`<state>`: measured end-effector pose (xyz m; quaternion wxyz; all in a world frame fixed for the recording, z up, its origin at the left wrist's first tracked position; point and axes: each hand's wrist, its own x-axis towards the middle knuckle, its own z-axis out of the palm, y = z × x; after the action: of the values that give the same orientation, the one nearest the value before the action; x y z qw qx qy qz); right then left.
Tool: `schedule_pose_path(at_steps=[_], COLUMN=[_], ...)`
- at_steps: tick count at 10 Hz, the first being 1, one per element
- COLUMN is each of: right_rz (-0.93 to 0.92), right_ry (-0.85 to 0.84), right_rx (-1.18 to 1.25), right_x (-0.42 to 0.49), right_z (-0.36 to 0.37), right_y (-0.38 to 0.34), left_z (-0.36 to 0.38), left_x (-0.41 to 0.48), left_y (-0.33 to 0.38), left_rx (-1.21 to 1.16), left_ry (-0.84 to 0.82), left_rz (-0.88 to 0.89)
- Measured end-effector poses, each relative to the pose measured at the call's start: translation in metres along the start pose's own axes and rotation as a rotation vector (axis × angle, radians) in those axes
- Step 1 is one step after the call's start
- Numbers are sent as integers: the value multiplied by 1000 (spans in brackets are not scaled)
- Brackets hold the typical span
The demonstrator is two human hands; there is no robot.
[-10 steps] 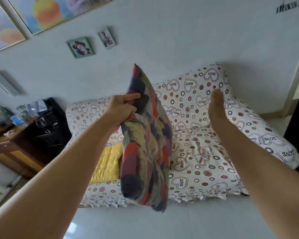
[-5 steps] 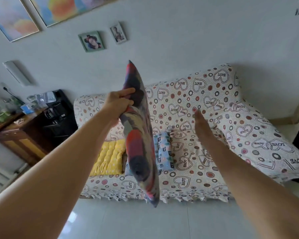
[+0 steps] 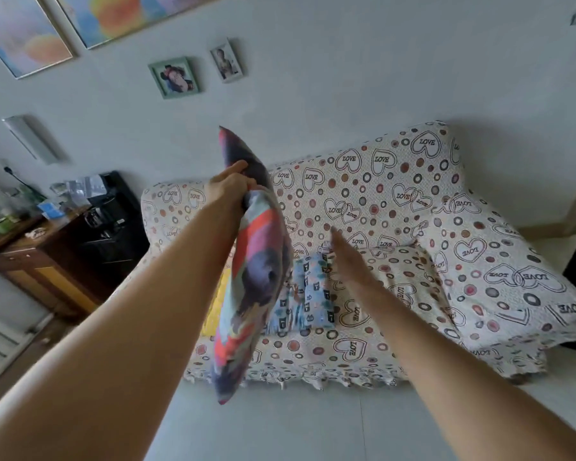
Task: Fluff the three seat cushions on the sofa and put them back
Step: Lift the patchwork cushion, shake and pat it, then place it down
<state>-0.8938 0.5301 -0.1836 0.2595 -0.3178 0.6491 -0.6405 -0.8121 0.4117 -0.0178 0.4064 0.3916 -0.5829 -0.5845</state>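
Note:
My left hand (image 3: pixel 228 186) grips the upper edge of a multicoloured cushion (image 3: pixel 251 277), which hangs edge-on in the air in front of the sofa (image 3: pixel 413 201). My right hand (image 3: pixel 346 257) is flat with straight fingers, a short way to the right of the cushion and not touching it. A light blue patterned cushion (image 3: pixel 313 294) lies on the sofa seat behind the held one. A yellow cushion (image 3: pixel 217 301) shows as a sliver to its left, mostly hidden by the held cushion and my left arm.
The sofa wears a white cover with hearts and circles. A dark wooden cabinet (image 3: pixel 47 261) with clutter on top stands to its left. Framed pictures (image 3: pixel 173 76) hang on the wall above. Pale tiled floor (image 3: pixel 313 424) lies in front.
My right hand has dropped and moved in toward the cushion from the right. The cushion has turned more edge-on, and the blue cushion behind it has come into sight.

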Motion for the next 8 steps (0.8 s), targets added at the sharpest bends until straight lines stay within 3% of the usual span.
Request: schedule_pose_path(at_steps=[1,2,3,4,5,6,7,8], right_rz=[-7,-36,-112,-5,12,25,61,53], right_ry=[246,751,696,288,71,184,577,767], right_rx=[78,215,12,-174,-224,-185,-78,-157], right_x=[8,28,14,19,1,-7,3,-12], right_z=[-60,-76,-23,23,13,-34,-91,-65], right_y=[-28,-15,12,69,63,41,21,40], left_z=[-15,-22,5,22,15,1,-16,-13], left_x=[2,10,8,14,17,28,30,8], left_y=[2,-1,-6,-15,-12,-12,-15,0], left_rx=[-43,-192,-489,-323,-160,-189,-221,-428], left_ry=[41,91,115,37,-70,-36,-42,-132], left_rz=[-15,-17,-74,-98,-81,-64,-75,-272])
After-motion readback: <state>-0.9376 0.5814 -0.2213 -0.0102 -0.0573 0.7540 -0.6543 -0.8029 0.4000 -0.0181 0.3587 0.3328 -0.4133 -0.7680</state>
